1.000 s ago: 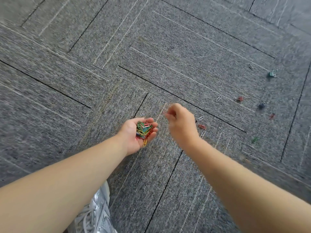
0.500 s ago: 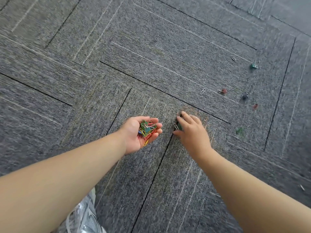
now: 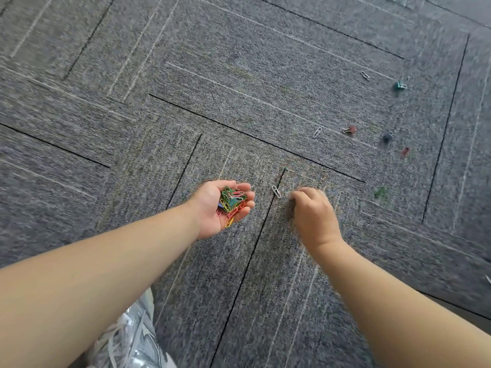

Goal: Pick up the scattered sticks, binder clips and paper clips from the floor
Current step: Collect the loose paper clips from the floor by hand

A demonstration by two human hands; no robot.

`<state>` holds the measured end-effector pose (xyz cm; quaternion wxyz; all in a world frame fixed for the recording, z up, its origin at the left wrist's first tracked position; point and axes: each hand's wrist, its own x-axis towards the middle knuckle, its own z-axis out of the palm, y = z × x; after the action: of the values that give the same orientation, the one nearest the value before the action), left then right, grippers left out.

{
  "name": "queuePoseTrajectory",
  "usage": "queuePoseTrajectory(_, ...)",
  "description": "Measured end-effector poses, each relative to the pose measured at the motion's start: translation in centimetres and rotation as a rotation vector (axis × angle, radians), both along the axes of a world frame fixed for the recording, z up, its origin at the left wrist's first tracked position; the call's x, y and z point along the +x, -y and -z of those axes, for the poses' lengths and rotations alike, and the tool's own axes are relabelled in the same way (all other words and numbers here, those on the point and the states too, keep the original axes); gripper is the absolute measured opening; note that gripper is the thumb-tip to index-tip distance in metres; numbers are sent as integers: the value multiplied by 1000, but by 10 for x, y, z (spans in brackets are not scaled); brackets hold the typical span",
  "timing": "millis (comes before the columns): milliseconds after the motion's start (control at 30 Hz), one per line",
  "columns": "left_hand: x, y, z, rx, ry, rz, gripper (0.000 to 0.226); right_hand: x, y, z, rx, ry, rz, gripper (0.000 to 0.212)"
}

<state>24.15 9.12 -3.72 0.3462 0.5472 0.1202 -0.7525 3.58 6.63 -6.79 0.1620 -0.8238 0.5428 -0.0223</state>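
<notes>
A pale shoe (image 3: 132,338) shows at lower left. The left hand (image 3: 211,208) lies palm up, fingers cupped round a heap of coloured paper clips (image 3: 232,201). Just beside it on the grey carpet (image 3: 239,75) lies a silver paper clip (image 3: 276,191), between the two hands. The right hand (image 3: 314,216) is knuckles-up, fingers curled down to the carpet; whether they pinch anything cannot be told. Farther right, well apart, lie a second paper clip (image 3: 317,132), a red binder clip (image 3: 350,129), a dark binder clip (image 3: 387,137) and a teal binder clip (image 3: 400,85).

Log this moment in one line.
left hand: cups coloured paper clips | right hand: curled, at carpet beside silver paper clip | remaining: red binder clip
</notes>
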Motion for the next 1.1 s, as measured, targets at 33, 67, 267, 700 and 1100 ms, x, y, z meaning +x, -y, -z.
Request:
queuePoseTrajectory(33,-2,0,1,5,4,1,32,-1,2,-2,45,-23,-2,30)
queuePoseTrajectory(67,-4,1,2,10,7,-1,32,0,4,-5,107,-39,13,27)
queuePoseTrajectory(267,-33,7,1,48,8,33,32,-6,21,-31,259,161,569,22)
queuePoseTrajectory(700,-39,15,0,106,-42,9,31,61,-35,-62,29,468,-5,24)
queuePoseTrajectory(1100,-27,10,1,18,-48,16,38,53,-32,-65,-143,649,30,23)
